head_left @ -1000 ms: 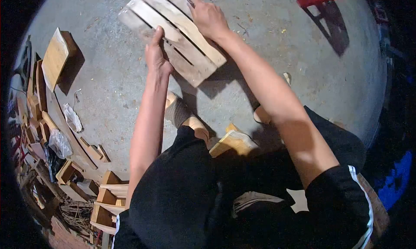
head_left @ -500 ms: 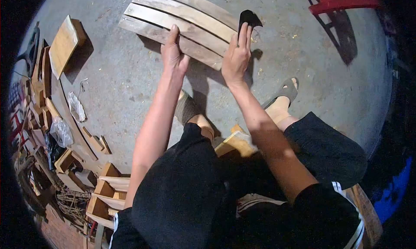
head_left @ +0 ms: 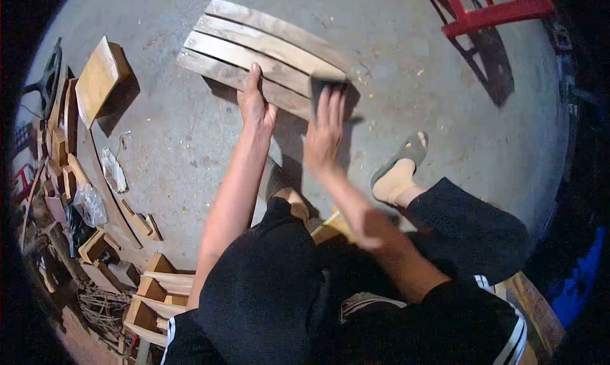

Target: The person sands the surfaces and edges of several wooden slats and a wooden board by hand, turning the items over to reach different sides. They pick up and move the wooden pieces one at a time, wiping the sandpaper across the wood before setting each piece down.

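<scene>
A slatted wooden panel (head_left: 264, 47), slightly curved and made of several pale strips with narrow gaps, is held above the floor. My left hand (head_left: 255, 107) grips its near edge, thumb on top and the other fingers hidden beneath. At the panel's right end my right hand (head_left: 325, 133) presses a dark sheet, apparently sandpaper (head_left: 319, 90), onto the strips. The fingers of that hand lie long and flat over the sheet, slightly blurred. What supports the panel underneath is hidden.
A similar wooden piece (head_left: 96, 82) stands on the floor at left. Wood offcuts (head_left: 95, 263) and a clear plastic bag (head_left: 90, 205) lie lower left, near a slatted wooden frame (head_left: 155, 298). A red metal frame (head_left: 499, 12) stands upper right. My sandalled foot (head_left: 406, 158) is right of centre.
My right hand has moved left and down, bringing the sandpaper from beyond the panel's right end onto its strips. The panel sits a little lower in view, still in my left hand.
</scene>
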`<action>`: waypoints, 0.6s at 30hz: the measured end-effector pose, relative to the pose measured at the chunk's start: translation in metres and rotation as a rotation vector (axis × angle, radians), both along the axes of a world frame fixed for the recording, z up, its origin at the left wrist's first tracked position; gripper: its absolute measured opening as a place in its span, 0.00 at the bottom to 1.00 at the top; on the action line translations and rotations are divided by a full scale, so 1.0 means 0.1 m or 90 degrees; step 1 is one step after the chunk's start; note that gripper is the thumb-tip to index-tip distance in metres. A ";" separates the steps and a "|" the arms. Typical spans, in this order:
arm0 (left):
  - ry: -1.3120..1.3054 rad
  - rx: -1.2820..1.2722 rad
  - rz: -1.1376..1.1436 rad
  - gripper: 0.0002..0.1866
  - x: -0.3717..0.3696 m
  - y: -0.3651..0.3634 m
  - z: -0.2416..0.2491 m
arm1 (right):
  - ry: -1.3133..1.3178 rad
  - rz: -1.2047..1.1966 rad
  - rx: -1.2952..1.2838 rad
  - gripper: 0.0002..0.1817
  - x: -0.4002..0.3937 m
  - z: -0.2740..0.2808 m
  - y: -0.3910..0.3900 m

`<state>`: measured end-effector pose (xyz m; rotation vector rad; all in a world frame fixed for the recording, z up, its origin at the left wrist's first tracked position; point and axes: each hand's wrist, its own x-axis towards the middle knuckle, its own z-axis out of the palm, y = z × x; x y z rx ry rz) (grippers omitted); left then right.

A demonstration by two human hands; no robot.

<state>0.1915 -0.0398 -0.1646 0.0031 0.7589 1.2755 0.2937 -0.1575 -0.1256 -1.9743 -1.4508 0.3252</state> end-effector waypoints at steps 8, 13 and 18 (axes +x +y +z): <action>-0.006 0.004 -0.002 0.24 -0.05 -0.01 -0.07 | -0.005 -0.012 0.050 0.31 0.41 0.10 0.53; 0.008 0.001 0.017 0.25 0.02 -0.06 0.16 | -0.068 0.061 -0.009 0.34 -0.03 0.12 -0.17; 0.039 -0.008 0.005 0.23 -0.06 -0.08 -0.03 | -0.116 0.055 0.019 0.32 0.28 0.09 0.40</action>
